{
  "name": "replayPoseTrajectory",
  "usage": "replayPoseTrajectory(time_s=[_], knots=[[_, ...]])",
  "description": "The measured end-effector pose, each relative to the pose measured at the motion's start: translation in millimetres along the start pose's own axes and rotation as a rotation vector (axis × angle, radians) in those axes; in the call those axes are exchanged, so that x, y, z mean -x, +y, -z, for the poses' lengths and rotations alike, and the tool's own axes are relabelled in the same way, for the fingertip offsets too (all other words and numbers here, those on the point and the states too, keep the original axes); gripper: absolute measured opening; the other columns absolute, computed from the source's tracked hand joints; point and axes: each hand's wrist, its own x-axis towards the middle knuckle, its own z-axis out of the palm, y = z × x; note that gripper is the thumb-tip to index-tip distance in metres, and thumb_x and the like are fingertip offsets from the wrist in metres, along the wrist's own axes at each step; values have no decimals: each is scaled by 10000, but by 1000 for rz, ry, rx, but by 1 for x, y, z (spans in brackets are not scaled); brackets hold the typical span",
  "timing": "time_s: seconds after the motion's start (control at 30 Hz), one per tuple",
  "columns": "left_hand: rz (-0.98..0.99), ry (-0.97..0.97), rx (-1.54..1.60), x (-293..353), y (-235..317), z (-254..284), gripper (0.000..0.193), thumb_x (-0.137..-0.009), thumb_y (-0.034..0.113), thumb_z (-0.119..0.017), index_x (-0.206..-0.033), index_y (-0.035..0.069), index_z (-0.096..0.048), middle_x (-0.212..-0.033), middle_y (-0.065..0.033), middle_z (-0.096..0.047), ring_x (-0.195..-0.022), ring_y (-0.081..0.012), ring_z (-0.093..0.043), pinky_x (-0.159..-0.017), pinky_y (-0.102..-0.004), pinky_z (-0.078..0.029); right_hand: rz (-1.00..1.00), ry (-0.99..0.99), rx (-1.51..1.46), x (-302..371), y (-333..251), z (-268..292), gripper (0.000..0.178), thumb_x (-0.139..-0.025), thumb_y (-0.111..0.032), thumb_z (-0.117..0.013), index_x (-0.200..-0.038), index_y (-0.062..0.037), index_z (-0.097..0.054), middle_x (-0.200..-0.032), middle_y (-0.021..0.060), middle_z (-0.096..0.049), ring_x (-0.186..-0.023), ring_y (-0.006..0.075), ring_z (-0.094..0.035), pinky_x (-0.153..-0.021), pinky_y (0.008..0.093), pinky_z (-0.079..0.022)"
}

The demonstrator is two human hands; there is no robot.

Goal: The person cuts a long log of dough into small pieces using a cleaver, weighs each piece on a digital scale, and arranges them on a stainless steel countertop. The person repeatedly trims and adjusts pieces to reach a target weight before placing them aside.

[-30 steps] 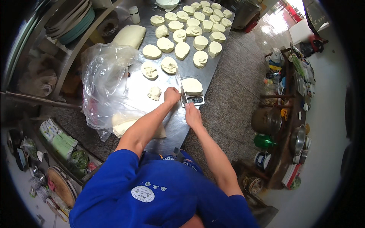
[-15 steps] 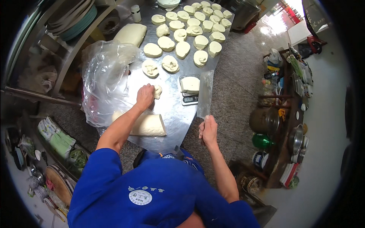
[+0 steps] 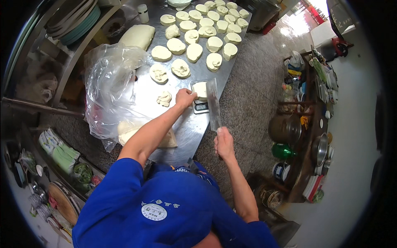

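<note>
A cut piece of dough (image 3: 200,90) sits on a small digital scale (image 3: 201,107) near the table's right edge. My left hand (image 3: 186,98) reaches over to it, fingers closed at the dough's left side. In my right hand (image 3: 224,143) is a cleaver (image 3: 214,105), gripped by its handle. The wide blade stands against or just beside the dough's right side; I cannot tell if they touch. A small torn scrap of dough (image 3: 164,98) lies left of my left hand. Beneath my left forearm is a thick dough log (image 3: 168,139), partly hidden.
Many cut dough pieces (image 3: 194,52) cover the far part of the metal table (image 3: 182,153). A large dough slab (image 3: 138,37) lies at the far left beside crumpled clear plastic sheeting (image 3: 109,91). A shaker jar (image 3: 143,13) stands behind. Cluttered shelves (image 3: 302,161) line the right.
My left hand has left the small dough scrap on the table and moved right to the piece on the scale. The cleaver has shifted slightly left, closer over the scale.
</note>
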Motion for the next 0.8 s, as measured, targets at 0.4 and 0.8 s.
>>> replayPoseTrajectory(time_s=[0.4,0.8], knots=[[250,146,349,12,3,-25,127,-812,107,-800,-827,-5,-741,-730,-108,-738,-553,-195,-688,-594,-324,-570,272,-79,541,-59,14,15,356,-1106,-334,-433,-1008,-9,-543,-692,216,-613,-705,435,-652,-662,525,-494],[-50,181,-20,40,-27,-13,227,-782,204,-731,-857,-8,-758,-834,-236,-737,-800,-396,-730,-773,-444,-571,348,-146,683,-121,10,-9,384,-1105,-337,-404,-1015,7,-550,-931,324,-660,-941,542,-632,-782,589,-485]])
